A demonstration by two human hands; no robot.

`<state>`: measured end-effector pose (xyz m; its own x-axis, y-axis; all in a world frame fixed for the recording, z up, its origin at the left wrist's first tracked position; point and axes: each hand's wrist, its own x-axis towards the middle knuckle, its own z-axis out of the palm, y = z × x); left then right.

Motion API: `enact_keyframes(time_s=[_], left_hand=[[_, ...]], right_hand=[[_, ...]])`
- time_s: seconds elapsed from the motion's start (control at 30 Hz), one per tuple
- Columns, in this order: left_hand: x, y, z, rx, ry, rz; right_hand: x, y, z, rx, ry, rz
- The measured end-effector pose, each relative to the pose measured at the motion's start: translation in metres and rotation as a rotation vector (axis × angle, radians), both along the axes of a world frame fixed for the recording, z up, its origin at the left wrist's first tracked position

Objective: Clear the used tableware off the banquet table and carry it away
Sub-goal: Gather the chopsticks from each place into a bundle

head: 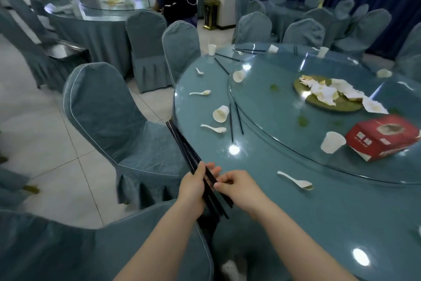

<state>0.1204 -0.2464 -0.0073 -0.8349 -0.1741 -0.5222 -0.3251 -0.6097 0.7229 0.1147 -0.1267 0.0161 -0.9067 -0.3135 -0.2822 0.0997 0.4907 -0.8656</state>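
The chopsticks (193,162), a black bundle, sit in the left hand (193,186) just off the table's (284,223) near edge, above the gap between table and chair (109,112). The left grip is clamped round the bundle about a third of the way up, so the long ends fan out toward the chair and the short ends poke back toward the wrist; held there, the sticks seem balanced enough to carry one-handed. The right hand (237,187) has its fingers curled with the fingertips pinching the sticks beside the left thumb, probably squaring them into one tidy handful so none slip out.

More remains on the table. Near the left edge lie a loose pair (237,119) of chopsticks, a tipped cup (221,113) and two spoons (214,128); another spoon (296,181) lies by the near edge, close to the right hand. Further sticks, cups and spoons lie along the far-left edge. On the glass turntable (273,107) are a plate (328,103) heaped with crumpled napkins, a red tissue box (382,137) and an upright cup (332,141).

Gathering like with like appears to be the plan, so the loose pair looks the natural next pick.
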Motion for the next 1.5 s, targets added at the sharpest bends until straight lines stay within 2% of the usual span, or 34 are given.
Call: enact_keyframes(time_s=[0.2,0.33,0.47,0.57,0.7,0.8,0.93,1.23,1.5], left_hand=[[-0.077,-0.022,-0.012,0.033,-0.036,0.143],[-0.127,-0.034,-0.013,-0.012,-0.082,0.225],[-0.166,-0.042,-0.014,0.011,-0.137,0.286],[-0.182,-0.048,-0.018,0.007,-0.146,0.326],[-0.188,-0.060,-0.021,-0.050,-0.187,0.330],[-0.185,-0.072,-0.021,-0.069,-0.204,0.343],[-0.176,-0.082,-0.022,-0.023,-0.187,0.356],[-0.135,-0.076,-0.020,0.000,-0.133,0.350],[-0.053,-0.064,0.002,-0.021,-0.097,0.348]], right_hand=[[-0.092,-0.005,-0.017,-0.083,-0.022,0.038],[-0.174,0.010,-0.041,-0.063,-0.014,-0.055],[-0.259,0.031,-0.082,0.155,0.020,-0.197],[-0.316,0.035,-0.112,0.358,0.056,-0.217],[-0.358,0.017,-0.136,0.513,0.022,-0.275],[-0.364,0.008,-0.146,0.580,0.017,-0.284],[-0.361,0.013,-0.155,0.530,-0.015,-0.279],[-0.342,0.040,-0.133,0.610,-0.108,-0.152],[-0.243,0.026,-0.092,0.297,-0.022,-0.143]])
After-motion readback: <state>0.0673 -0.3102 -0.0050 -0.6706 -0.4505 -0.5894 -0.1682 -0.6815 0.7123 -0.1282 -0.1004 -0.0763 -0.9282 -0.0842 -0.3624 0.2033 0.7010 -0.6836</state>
